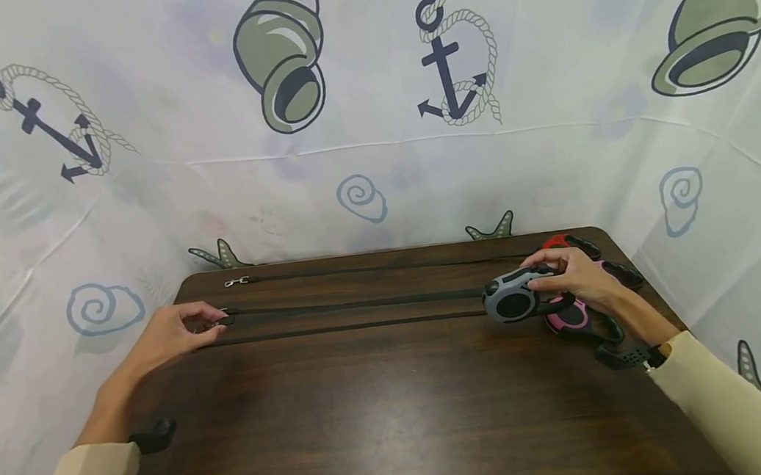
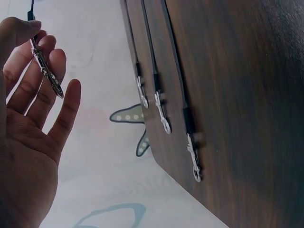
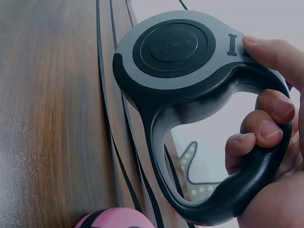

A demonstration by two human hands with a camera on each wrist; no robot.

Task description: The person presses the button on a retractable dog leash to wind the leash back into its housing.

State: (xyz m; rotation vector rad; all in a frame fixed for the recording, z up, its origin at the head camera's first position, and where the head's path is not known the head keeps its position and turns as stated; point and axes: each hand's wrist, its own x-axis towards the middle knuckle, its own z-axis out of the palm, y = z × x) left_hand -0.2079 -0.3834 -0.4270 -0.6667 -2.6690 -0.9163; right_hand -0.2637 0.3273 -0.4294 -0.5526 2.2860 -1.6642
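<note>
My right hand [image 1: 575, 279] grips the black looped handle of a grey retractable dog leash [image 1: 512, 296], held above the table's right side. In the right wrist view, the thumb lies along the top of the grey case [image 3: 173, 80] and the fingers curl round the handle [image 3: 266, 173]. At the left, my left hand [image 1: 178, 331] pinches the end of a leash cord by its metal clip [image 2: 46, 71], between thumb and fingers. A dark cord stretches between the two hands. Three other cords with silver clips [image 2: 161, 114] lie side by side on the table in the left wrist view.
Behind my right hand lie a red and black leash [image 1: 556, 241] and pink and black leashes [image 1: 568, 316], partly covered. The brown wooden table [image 1: 379, 407] meets a white patterned cloth [image 1: 358, 106] at the back and sides.
</note>
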